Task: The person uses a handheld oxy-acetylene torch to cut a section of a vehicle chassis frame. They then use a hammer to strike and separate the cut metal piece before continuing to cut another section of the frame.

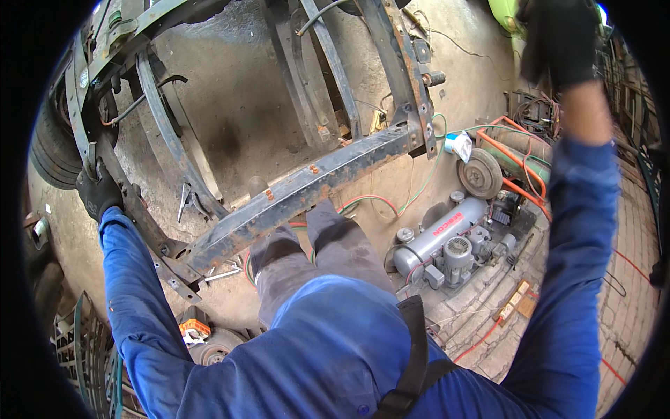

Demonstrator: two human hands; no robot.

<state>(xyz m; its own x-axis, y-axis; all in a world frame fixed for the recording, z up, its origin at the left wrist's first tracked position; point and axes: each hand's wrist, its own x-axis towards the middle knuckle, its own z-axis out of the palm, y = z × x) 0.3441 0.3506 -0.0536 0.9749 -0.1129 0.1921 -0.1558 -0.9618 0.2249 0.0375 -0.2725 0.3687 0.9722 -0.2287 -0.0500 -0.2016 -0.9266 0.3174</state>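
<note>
A rusty dark vehicle chassis frame (300, 180) stretches in front of me, its near cross member passing just ahead of my legs. My left hand (100, 190), in a black glove, is closed at the frame's left side. A narrow metal piece (91, 159) sticks up from its fingers; whether this belongs to the frame or is a loose tool, I cannot tell. High at the far right is my raised right hand (562, 45), also black-gloved and smeared by motion. Its fingers and anything in them cannot be made out. A bright green object (507, 15) shows beside it.
A grey air compressor (447, 234) stands right of my legs, near an orange-framed cart (513, 185) with a wheel. Hoses and cables (398, 209) cross the floor. A tyre (54, 150) is at the far left. Behind my left arm lies an orange-and-black object (194, 328) by a wheel (218, 347).
</note>
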